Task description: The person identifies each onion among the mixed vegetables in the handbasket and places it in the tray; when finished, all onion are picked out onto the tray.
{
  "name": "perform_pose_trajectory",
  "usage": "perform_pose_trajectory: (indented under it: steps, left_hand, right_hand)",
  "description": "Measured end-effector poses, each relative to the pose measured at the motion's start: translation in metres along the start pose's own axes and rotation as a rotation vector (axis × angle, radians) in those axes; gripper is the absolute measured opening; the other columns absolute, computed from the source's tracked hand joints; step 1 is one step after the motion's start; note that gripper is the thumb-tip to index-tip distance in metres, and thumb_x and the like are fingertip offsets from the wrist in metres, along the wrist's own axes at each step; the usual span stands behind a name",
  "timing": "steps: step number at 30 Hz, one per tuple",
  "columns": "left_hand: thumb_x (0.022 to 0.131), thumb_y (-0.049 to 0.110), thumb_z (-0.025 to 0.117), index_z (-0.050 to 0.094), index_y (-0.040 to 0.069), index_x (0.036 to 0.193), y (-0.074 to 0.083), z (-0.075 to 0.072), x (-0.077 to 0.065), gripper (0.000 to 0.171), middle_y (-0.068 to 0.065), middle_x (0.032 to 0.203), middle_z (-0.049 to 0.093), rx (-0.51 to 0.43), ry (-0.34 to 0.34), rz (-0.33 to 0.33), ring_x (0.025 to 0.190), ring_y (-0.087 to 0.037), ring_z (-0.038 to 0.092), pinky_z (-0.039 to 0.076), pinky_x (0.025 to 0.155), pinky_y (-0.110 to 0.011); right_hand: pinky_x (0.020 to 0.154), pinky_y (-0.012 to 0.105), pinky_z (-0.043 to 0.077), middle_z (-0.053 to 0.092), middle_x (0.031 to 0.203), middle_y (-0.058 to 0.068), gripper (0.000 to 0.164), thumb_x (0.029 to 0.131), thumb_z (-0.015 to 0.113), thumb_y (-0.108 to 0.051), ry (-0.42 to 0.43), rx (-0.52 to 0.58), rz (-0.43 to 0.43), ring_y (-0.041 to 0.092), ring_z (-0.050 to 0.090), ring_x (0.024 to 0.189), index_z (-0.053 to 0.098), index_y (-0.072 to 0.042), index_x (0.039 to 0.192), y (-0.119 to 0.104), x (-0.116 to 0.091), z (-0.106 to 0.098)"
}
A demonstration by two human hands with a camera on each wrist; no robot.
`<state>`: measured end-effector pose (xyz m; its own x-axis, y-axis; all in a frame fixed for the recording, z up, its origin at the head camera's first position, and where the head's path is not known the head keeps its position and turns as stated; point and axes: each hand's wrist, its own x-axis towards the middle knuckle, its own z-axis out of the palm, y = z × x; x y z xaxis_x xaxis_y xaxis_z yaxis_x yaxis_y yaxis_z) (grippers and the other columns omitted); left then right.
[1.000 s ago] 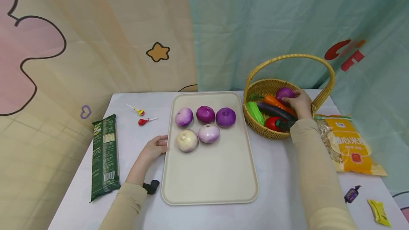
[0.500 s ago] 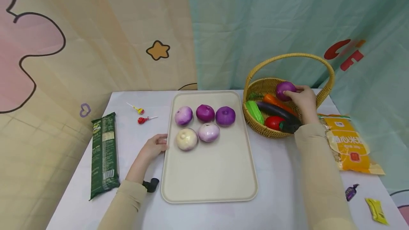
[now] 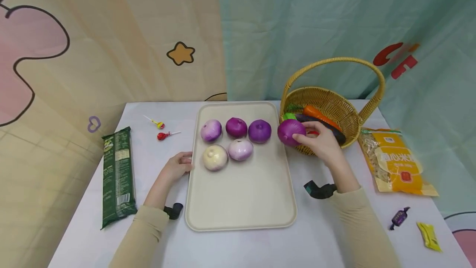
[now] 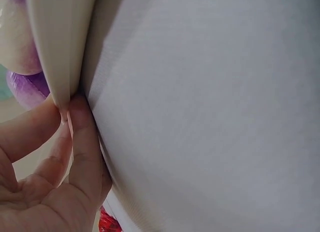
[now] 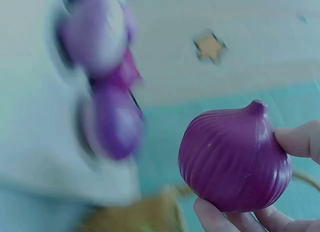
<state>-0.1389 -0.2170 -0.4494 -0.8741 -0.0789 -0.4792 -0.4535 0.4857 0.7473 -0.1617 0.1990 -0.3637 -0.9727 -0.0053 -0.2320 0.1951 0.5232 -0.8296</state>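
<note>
My right hand [image 3: 322, 142] grips a purple onion [image 3: 291, 132] between thumb and fingers, held up over the tray's right edge in front of the basket. Close up in the right wrist view, the onion [image 5: 235, 159] has a ribbed skin and a short stem. At the left rim of the beige tray [image 3: 241, 202], my left hand [image 3: 177, 166] pinches the edge, as the left wrist view shows with the fingers [image 4: 85, 142] on the rim. Several onions lie in the tray's upper part: purple ones, a pale lilac one [image 3: 240, 149] and a cream-white one [image 3: 215, 157].
A wicker basket [image 3: 351, 115] with a tall handle holds an orange carrot [image 3: 321, 117], a dark eggplant [image 3: 336, 133] and other vegetables. Right lie a yellow food bag [image 3: 399, 162] and two candies; left, a green packet [image 3: 119, 177] and two lollipops [image 3: 161, 136].
My right hand has lifted the purple onion out of the basket and carried it left and toward me, to the tray's right edge. My left hand stays at the tray rim.
</note>
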Motion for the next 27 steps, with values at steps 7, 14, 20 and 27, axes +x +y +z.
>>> perform_pose_trajectory:
  steps: [7, 14, 20, 27]
  left_hand:
    - [0.092, 0.005, 0.06, 0.046, 0.003, 0.144, 0.0, 0.002, 0.002, 0.054, -0.019, 0.118, 0.06, 0.005, 0.0, -0.005, 0.099, -0.021, 0.058, 0.049, 0.083, -0.029]
    - [0.091, 0.004, 0.061, 0.046, 0.002, 0.143, -0.001, 0.003, 0.002, 0.054, -0.017, 0.114, 0.061, -0.001, 0.001, -0.003, 0.094, -0.019, 0.057, 0.048, 0.078, -0.024]
    - [0.091, 0.003, 0.06, 0.047, 0.003, 0.143, -0.001, 0.004, 0.001, 0.053, -0.016, 0.113, 0.06, 0.001, 0.01, -0.006, 0.095, -0.019, 0.057, 0.048, 0.079, -0.025]
    - [0.091, 0.002, 0.059, 0.046, 0.001, 0.143, 0.002, 0.002, 0.0, 0.054, -0.018, 0.115, 0.06, -0.018, -0.009, 0.015, 0.096, -0.019, 0.057, 0.051, 0.081, -0.026]
  right_hand:
    - [0.099, 0.048, 0.049, 0.055, 0.135, 0.026, 0.063, 0.087, 0.073, -0.033, -0.101, 0.039, 0.055, 0.038, 0.055, 0.123, 0.049, 0.0, 0.135, 0.021, 0.003, 0.064]
    - [0.091, 0.04, 0.055, 0.058, 0.13, 0.028, 0.057, 0.091, 0.066, -0.029, -0.076, 0.087, 0.069, 0.037, 0.06, 0.115, 0.05, 0.003, 0.135, 0.036, 0.011, 0.091]
    - [0.086, 0.038, 0.057, 0.058, 0.13, 0.03, 0.058, 0.097, 0.061, -0.033, -0.112, 0.08, 0.039, 0.034, 0.068, 0.102, 0.048, 0.004, 0.139, 0.04, 0.013, 0.092]
    - [0.095, 0.042, 0.052, 0.053, 0.139, 0.028, 0.064, 0.099, 0.056, -0.036, -0.125, -0.001, 0.01, 0.036, 0.062, 0.116, 0.042, 0.007, 0.144, 0.041, 0.01, 0.09]
